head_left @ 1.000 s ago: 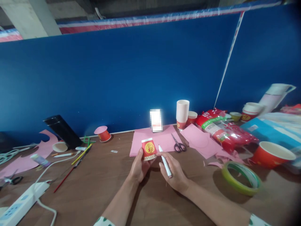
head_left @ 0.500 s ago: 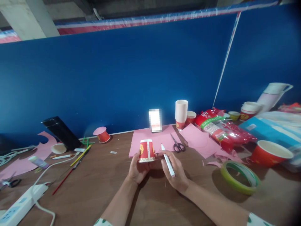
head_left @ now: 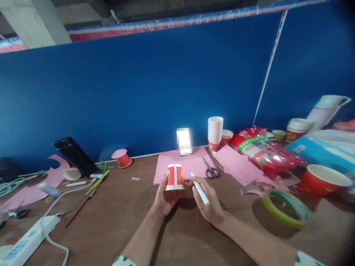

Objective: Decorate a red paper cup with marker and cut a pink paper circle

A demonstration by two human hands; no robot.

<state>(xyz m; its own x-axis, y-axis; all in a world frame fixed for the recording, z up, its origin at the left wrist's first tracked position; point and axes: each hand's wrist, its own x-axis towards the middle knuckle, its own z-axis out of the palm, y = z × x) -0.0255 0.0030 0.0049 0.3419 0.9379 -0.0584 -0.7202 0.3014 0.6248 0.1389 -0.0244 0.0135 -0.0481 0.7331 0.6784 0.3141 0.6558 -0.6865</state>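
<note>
A red and white paper cup [head_left: 175,178] is held upside down in my left hand [head_left: 165,201], its wider rim facing down. Fingers wrap its left side and underside. My right hand [head_left: 208,203] grips a white marker [head_left: 200,189] whose tip points up and to the left, just right of the cup and apart from its wall. Behind the cup lie pink paper sheets [head_left: 163,166], with dark-handled scissors [head_left: 212,171] on their right edge.
Stacked paper cups [head_left: 215,131] stand by the blue partition, beside a red cup package [head_left: 260,147]. Green-yellow tape [head_left: 285,218] and a red cup [head_left: 323,181] lie right. A black bottle [head_left: 76,157], a cup with a pink disc [head_left: 122,159] and a power strip [head_left: 30,236] are left.
The whole view has shifted slightly, so the things on the table sit a little farther right. The cup has turned slightly in my left hand; the marker stays in my right.
</note>
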